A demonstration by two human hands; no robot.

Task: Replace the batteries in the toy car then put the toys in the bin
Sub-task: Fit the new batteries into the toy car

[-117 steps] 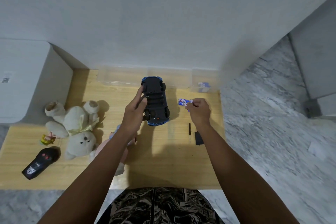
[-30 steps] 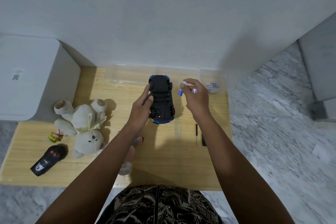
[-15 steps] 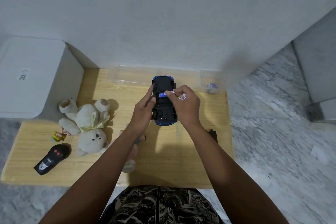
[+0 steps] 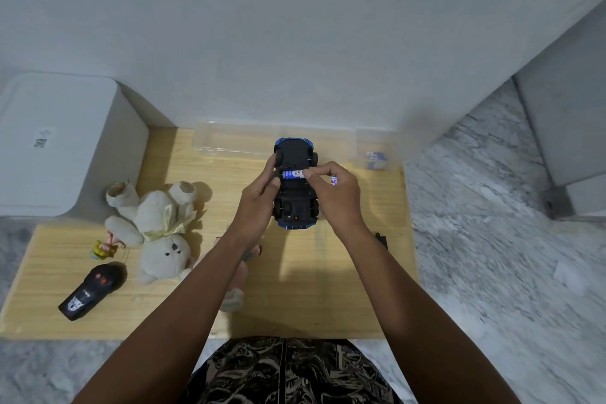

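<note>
The blue toy car (image 4: 296,203) lies upside down on the wooden table (image 4: 328,289), its black underside facing up. My left hand (image 4: 259,203) grips the car's left side. My right hand (image 4: 334,197) pinches a blue-and-white battery (image 4: 292,174) that lies crosswise over the car's underside, and a second battery (image 4: 333,180) shows between its fingers. A clear bin (image 4: 236,141) stands at the back of the table, behind the car.
A small clear box (image 4: 377,154) with blue batteries sits at the back right. A white teddy bear (image 4: 160,226), a small figurine (image 4: 103,249) and a black remote (image 4: 90,292) lie on the left. A black cover piece (image 4: 382,239) lies by my right wrist. A white box (image 4: 55,141) stands far left.
My right hand brought the batteries from the right side of the table over to the car's underside and now holds one across it. My left hand kept its grip on the car.
</note>
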